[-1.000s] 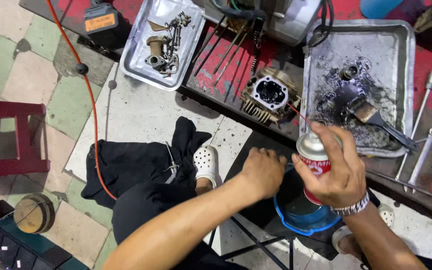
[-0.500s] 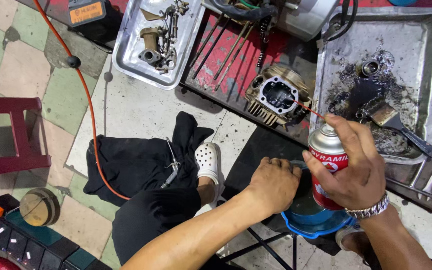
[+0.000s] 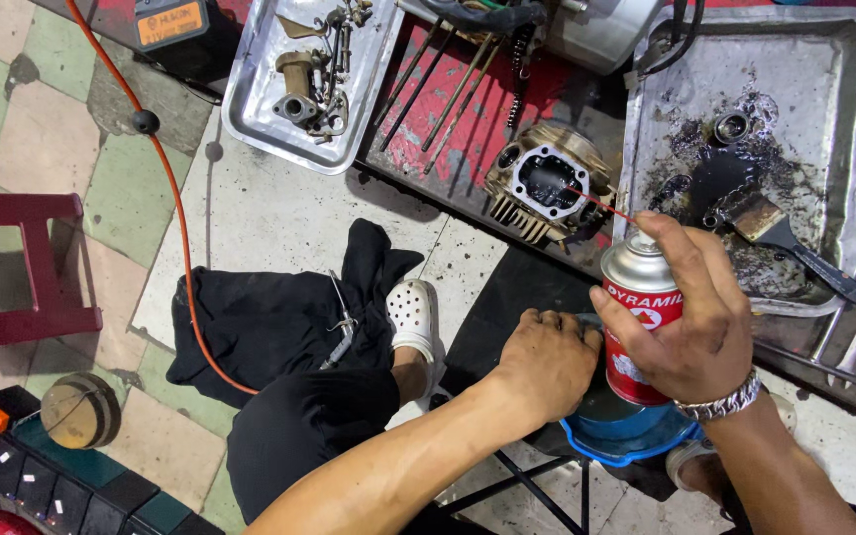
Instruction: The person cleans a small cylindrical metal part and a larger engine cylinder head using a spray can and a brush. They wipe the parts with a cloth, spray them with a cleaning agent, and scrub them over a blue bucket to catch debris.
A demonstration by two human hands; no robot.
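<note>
My right hand point(image 3: 691, 322) grips a red and silver spray can point(image 3: 638, 297), index finger on its nozzle. A thin red straw runs from the nozzle toward the engine cylinder head point(image 3: 545, 188) on the red bench. My left hand point(image 3: 545, 362) is closed over a small part above a blue basin point(image 3: 626, 436); the part itself is hidden under the fingers.
A dirty metal tray point(image 3: 844, 119) on the right holds black grime and a brush point(image 3: 780, 238). A smaller tray point(image 3: 265, 119) with carburettor parts sits at the upper left. Long studs, wrenches, an orange cable point(image 3: 175, 208), black cloth point(image 3: 269, 317) and a red stool point(image 3: 22, 267) surround me.
My view shifted down and left over the second. Both hands moved slightly right and down in frame, and the can's straw now points nearer the cylinder head.
</note>
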